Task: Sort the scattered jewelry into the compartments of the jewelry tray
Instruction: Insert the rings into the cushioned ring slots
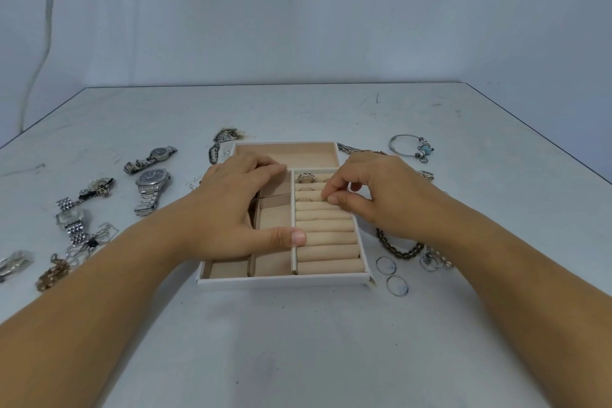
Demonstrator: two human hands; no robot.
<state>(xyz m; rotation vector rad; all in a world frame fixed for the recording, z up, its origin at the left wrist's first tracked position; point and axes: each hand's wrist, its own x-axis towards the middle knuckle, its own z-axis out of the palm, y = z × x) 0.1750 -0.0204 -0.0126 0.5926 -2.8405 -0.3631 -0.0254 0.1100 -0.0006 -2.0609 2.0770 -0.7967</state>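
A white jewelry tray (284, 281) with beige lining sits mid-table. Its right section holds padded ring rolls (326, 235), with a chunky ring (305, 177) and two thin rings slotted near the top. My left hand (238, 209) lies flat over the tray's left compartments, thumb on the divider. My right hand (374, 195) pinches its fingertips down onto the upper rolls; whatever it holds is hidden by the fingers.
Three watches (152, 190) and tangled chains (89, 242) lie on the left. A dark chain bracelet (397, 247), two thin rings (386, 265), a bangle with a blue charm (410, 146) and other pieces lie on the right. Necklaces (222, 142) rest behind the tray.
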